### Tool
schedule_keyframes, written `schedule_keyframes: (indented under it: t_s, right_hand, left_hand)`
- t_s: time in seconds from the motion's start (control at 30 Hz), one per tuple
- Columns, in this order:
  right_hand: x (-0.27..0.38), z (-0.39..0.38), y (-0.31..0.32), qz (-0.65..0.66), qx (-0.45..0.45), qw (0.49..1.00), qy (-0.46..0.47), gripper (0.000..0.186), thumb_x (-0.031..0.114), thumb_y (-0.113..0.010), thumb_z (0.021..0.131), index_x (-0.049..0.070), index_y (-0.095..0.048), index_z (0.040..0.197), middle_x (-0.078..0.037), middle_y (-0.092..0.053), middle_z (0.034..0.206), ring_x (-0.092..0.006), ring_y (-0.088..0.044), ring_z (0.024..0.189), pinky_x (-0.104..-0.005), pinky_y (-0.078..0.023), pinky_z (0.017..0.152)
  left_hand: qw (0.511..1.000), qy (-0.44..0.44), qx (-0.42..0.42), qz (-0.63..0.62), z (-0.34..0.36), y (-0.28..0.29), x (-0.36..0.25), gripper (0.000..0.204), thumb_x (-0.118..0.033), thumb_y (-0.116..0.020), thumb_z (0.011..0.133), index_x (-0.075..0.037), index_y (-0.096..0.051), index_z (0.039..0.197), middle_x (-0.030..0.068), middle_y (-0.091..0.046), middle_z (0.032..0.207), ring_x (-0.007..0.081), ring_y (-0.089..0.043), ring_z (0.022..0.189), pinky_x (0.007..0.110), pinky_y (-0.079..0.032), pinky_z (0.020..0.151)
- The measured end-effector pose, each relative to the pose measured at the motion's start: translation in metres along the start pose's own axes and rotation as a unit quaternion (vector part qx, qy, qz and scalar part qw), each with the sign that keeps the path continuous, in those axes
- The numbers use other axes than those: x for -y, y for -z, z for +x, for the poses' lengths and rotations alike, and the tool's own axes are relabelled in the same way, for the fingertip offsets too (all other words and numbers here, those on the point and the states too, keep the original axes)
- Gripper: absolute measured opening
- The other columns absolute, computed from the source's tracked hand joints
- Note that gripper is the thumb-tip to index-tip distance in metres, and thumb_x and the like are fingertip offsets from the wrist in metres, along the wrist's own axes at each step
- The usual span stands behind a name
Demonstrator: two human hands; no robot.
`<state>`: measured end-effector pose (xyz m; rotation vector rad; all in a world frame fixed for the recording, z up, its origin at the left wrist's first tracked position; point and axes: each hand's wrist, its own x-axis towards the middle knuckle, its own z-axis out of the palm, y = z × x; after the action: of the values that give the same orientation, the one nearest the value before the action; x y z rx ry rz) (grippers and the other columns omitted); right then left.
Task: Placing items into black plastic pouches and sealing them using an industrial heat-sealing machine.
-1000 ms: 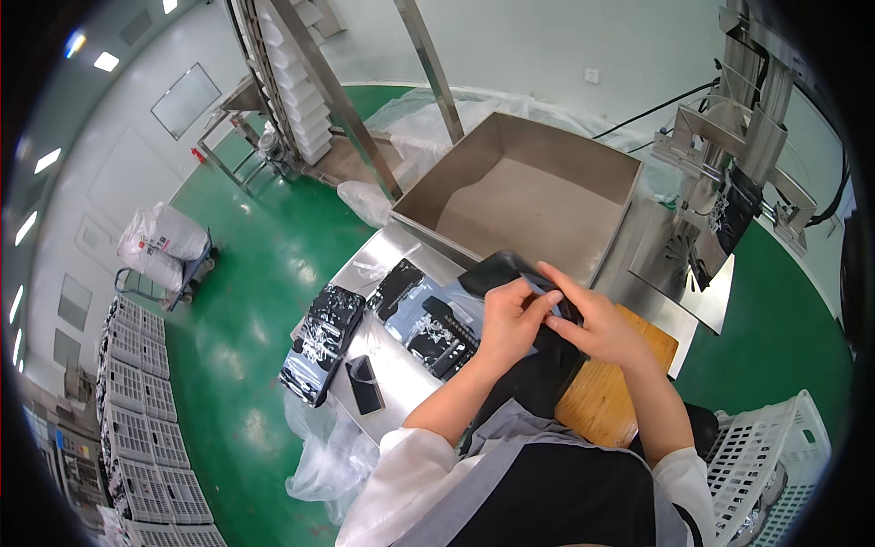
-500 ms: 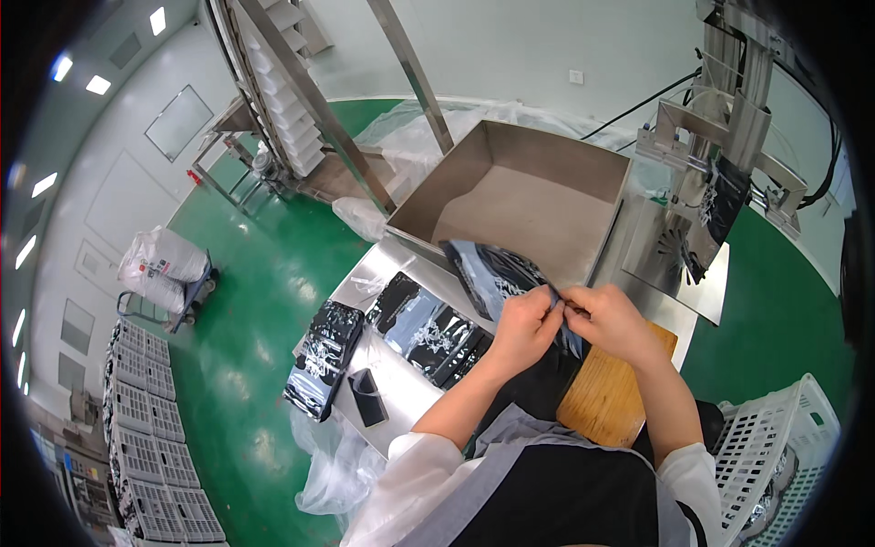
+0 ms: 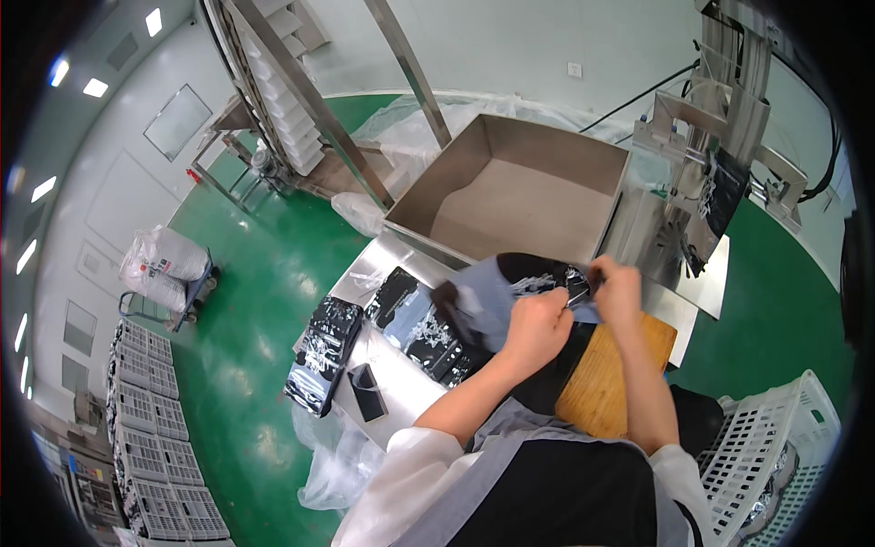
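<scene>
Green flooring spreads round a steel counter in a bright factory room, with a large open metal bin standing at the counter's far side and a filling machine to its right. Much is hard to read: the fisheye bends every edge, the stacked grey crates at lower left blur toward the rim, and the white basket at lower right is cut off by the frame. The person's own body and apron hide the near edge of the counter, and the wooden board shows only in part behind the forearms.

Both hands meet above the board. The left hand is closed on the edge of a black and silver pouch, and the right hand pinches the same pouch at its right end; the fingertips overlap the foil, so the exact grip is unclear. The pouch spreads out to the left of the hands, lifted off the counter, in front of the bin. More pouches lie flat on the counter to the left, another hangs over its left edge, and a dark phone rests near them.
</scene>
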<state>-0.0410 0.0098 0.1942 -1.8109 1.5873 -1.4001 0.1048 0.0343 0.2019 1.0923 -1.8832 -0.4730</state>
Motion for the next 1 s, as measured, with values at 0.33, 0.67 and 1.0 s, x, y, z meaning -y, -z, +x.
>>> schedule_keyframes:
  t_s: [0.33, 0.67, 1.0]
  right_hand:
    - [-0.016, -0.020, 0.029, -0.129, -0.034, 0.827, 0.547, 0.022, 0.003, -0.061, 0.071, 0.004, -0.054, 0.092, -0.012, -0.056, 0.089, -0.0282, -0.059, 0.091, -0.0379, -0.050, 0.066]
    - [-0.044, 0.012, 0.007, 0.398, 0.052, 0.914, -0.064, 0.026, 0.002, -0.060, 0.068, 0.000, -0.054, 0.093, -0.016, -0.054, 0.095, -0.0286, -0.056, 0.093, -0.0378, -0.046, 0.079]
    - [-0.027, 0.009, -0.006, 0.407, -0.010, 0.912, -0.037, 0.021, 0.000, -0.059, 0.062, 0.000, -0.051, 0.082, -0.015, -0.051, 0.086, -0.0314, -0.054, 0.091, -0.0433, -0.042, 0.085]
  left_hand:
    - [0.986, -0.038, 0.133, -0.096, 0.052, 0.003, -0.001, 0.016, -0.005, -0.054, 0.068, 0.002, -0.043, 0.058, 0.0152, -0.045, 0.051, 0.0247, -0.046, 0.045, 0.038, -0.036, 0.046]
    - [0.888, -0.309, 0.317, 0.127, 0.010, -0.088, -0.084, 0.018, -0.016, -0.060, 0.065, -0.003, -0.060, 0.078, 0.0106, -0.063, 0.065, 0.0269, -0.064, 0.059, 0.038, -0.047, 0.047]
    - [0.905, -0.267, 0.329, -0.023, -0.018, -0.100, -0.086, 0.012, -0.010, -0.056, 0.069, 0.000, -0.055, 0.074, 0.0134, -0.060, 0.064, 0.0293, -0.061, 0.056, 0.039, -0.046, 0.047]
